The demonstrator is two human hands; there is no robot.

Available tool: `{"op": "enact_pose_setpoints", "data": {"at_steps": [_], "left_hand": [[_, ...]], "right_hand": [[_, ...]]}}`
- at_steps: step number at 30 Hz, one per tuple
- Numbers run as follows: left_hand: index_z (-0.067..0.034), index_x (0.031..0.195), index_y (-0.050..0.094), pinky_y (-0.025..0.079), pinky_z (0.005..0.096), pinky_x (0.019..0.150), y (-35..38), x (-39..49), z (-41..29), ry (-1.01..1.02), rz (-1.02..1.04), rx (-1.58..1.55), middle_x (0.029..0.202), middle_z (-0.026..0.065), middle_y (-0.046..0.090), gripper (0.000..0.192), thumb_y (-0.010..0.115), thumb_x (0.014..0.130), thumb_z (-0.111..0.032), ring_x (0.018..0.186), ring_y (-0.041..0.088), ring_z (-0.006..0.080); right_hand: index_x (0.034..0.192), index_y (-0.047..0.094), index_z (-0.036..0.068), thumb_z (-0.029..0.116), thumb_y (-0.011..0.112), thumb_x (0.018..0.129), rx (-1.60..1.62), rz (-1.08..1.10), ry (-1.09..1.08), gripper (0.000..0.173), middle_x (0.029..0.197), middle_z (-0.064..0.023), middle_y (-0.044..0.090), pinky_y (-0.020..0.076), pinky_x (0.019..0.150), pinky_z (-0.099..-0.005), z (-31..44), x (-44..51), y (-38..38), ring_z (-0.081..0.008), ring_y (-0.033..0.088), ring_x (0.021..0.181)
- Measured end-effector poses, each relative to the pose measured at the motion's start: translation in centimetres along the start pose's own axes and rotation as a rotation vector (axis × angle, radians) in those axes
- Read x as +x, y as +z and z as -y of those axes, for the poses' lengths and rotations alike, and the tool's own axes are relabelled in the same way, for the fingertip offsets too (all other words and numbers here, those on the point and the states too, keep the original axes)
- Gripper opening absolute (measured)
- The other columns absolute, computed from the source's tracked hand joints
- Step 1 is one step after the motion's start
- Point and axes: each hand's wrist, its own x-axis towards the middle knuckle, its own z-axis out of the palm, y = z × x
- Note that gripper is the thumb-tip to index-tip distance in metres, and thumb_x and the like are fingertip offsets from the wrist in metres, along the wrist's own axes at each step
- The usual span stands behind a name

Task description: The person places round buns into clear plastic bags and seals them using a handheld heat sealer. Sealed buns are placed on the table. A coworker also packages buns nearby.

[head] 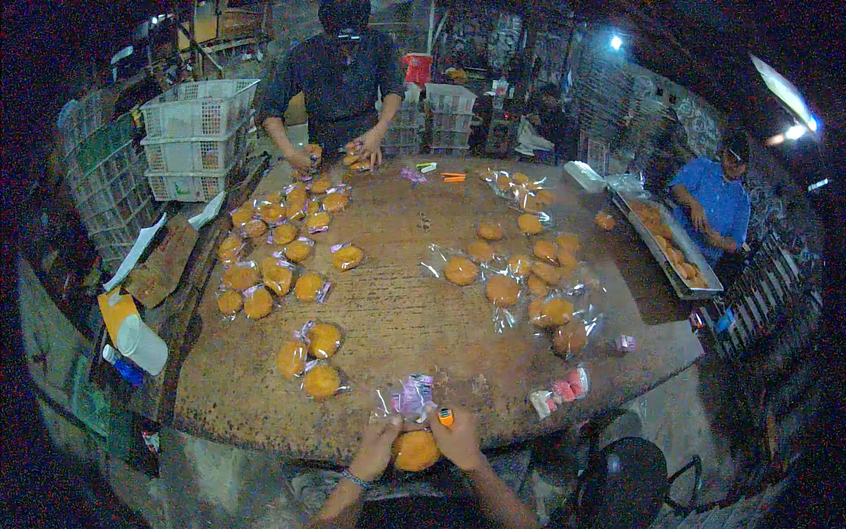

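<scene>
At the near edge of the wooden table, my left hand (pixel 375 448) grips the gathered top of a clear plastic bag. The bag holds a round golden bun (pixel 416 451), which hangs between my two hands. A small orange tool (pixel 445 417) with a dark end, too blurred to name, is held in my right hand (pixel 457 438), close to the bag's top. Just beyond my fingers lies a pile of pink-purple printed labels (pixel 415 395). Three bagged buns (pixel 324 340) with labels sit to the left of it.
Several bagged, labelled buns (pixel 284 234) cover the table's left side; more buns in clear bags (pixel 503 291) spread over the right. A person (pixel 344 73) handles buns across the table. Another sits by a metal tray (pixel 661 225). Plastic crates (pixel 198 142), a white cup (pixel 142 345) and a chair (pixel 624 473) surround it.
</scene>
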Motion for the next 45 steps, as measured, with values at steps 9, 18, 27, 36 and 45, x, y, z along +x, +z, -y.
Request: {"op": "enact_pose_setpoints", "data": {"at_steps": [9,18,27,36,45], "left_hand": [[0.0,0.096,0.056,0.046,0.0292,0.072,0.1,0.3,-2.8,-0.645,-0.048,-0.954,0.085,0.0061,0.061,0.028,0.05,0.086,-0.026,0.076,0.056,0.0139],[-0.001,0.102,0.058,0.042,0.0312,0.082,-1.5,0.1,-4.8,-0.628,-0.028,-0.838,0.096,0.0088,0.059,0.035,0.052,0.085,-0.031,0.088,0.053,0.0185],[0.0,0.092,0.061,0.043,0.0282,0.079,-1.1,0.3,-4.2,-0.49,0.021,-0.517,0.087,0.0078,0.062,0.043,0.039,0.091,-0.036,0.082,0.057,0.0162],[0.002,0.096,0.058,0.047,0.0332,0.077,-2.5,0.4,-5.4,-0.605,0.16,-1.097,0.092,0.0113,0.061,0.039,0.038,0.091,-0.031,0.082,0.059,0.0216],[0.0,0.1,0.053,0.045,0.03,0.077,-1.5,0.5,-3.5,-0.587,0.101,-1.05,0.095,0.0077,0.059,0.029,0.048,0.088,-0.026,0.087,0.056,0.0172]], "right_hand": [[0.092,0.054,0.002,0.02,0.057,0.083,0.507,0.329,0.146,0.021,0.085,-0.0045,0.057,0.0426,0.071,-0.026,-0.2,0.3,0.2,-0.0116,0.052,0.078],[0.092,0.06,0.003,0.027,0.064,0.076,0.445,0.138,0.011,0.029,0.084,-0.0049,0.061,0.0458,0.07,-0.0293,3.0,-2.7,-1.2,-0.0148,0.056,0.074],[0.083,0.06,0.003,0.024,0.061,0.079,0.589,0.085,0.136,0.021,0.072,-0.001,0.059,0.0444,0.058,-0.025,1.9,-2.6,-1.2,-0.0094,0.054,0.065],[0.096,0.056,0.002,0.023,0.054,0.084,0.642,0.21,0.236,0.024,0.077,-0.0045,0.06,0.046,0.054,-0.0263,-1.4,-1.9,1.5,-0.0125,0.056,0.066],[0.078,0.06,0.007,0.019,0.07,0.065,0.407,0.168,-0.336,0.02,0.07,-0.001,0.057,0.0441,0.058,-0.0274,1.3,-2.2,-0.4,-0.0117,0.051,0.063]]}}
